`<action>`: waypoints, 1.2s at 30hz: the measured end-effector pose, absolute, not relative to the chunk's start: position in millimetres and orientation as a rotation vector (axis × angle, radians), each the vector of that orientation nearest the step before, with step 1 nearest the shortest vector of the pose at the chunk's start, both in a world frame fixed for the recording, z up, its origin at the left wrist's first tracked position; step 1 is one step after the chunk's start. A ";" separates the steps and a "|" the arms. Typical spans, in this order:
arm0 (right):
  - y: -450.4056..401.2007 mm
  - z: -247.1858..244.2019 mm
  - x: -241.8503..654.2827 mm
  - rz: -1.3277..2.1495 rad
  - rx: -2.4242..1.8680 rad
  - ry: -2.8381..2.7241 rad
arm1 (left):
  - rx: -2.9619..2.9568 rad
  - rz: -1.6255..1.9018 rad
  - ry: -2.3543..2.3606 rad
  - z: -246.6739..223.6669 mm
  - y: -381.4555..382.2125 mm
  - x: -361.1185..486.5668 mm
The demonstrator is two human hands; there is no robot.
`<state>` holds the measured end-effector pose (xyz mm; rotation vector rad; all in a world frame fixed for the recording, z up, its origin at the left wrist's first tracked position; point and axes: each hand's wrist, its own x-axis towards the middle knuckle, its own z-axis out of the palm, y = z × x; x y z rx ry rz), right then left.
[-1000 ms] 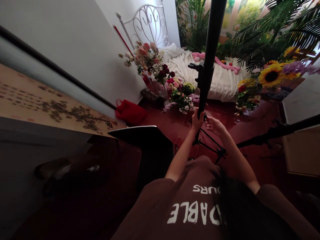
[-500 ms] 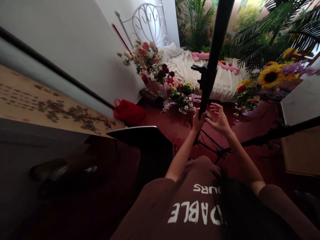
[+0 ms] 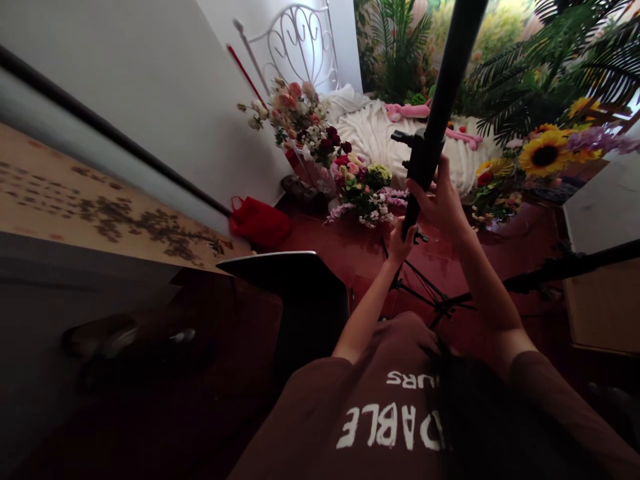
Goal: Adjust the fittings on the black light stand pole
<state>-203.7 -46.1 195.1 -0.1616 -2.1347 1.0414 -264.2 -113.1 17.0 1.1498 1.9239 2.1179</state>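
A black light stand (image 3: 454, 70) rises in front of me, leaning to the upper right, with a clamp collar and knob (image 3: 424, 148) partway up. My left hand (image 3: 401, 243) is wrapped round its thinner lower tube, beside a small lower knob (image 3: 421, 236). Higher up, my right hand (image 3: 445, 207) reaches round the pole just under the collar, thumb across the near side and fingers on the right. Some of its fingertips are hidden behind the pole. Thin tripod legs (image 3: 423, 293) spread out below.
A second black pole (image 3: 575, 267) slants in from the right. Left of me stands a dark chair (image 3: 313, 300); a red bag (image 3: 260, 223) lies by the wall. Beyond are flower bunches (image 3: 363, 190), a white-covered bed (image 3: 373, 133) and sunflowers (image 3: 544, 155).
My right hand has moved up from the lower knob to the pole beneath the collar and closed round it. The pole has shifted slightly right; my left hand still grips the lower tube.
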 end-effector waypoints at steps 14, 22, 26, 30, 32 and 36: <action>-58.6 143.0 -192.8 1.202 -0.341 -2.146 | 1.191 2.137 1.996 -5.6 -103.6 -270.6; -65.0 129.8 -189.3 1.326 -0.426 -2.068 | 1.090 2.196 1.973 -8.7 -100.1 -268.7; -66.4 123.2 -188.9 1.327 -0.441 -2.048 | 1.042 2.192 1.970 -6.6 -101.3 -267.6; -67.4 117.0 -177.2 1.284 -0.399 -2.037 | 1.011 2.208 1.968 -4.3 -102.2 -266.0; -66.5 115.1 -166.3 1.249 -0.378 -2.064 | 1.010 2.206 1.976 -3.1 -102.6 -265.1; -62.5 108.3 -141.4 1.139 -0.302 -2.173 | 1.030 2.187 2.022 -2.0 -103.3 -263.6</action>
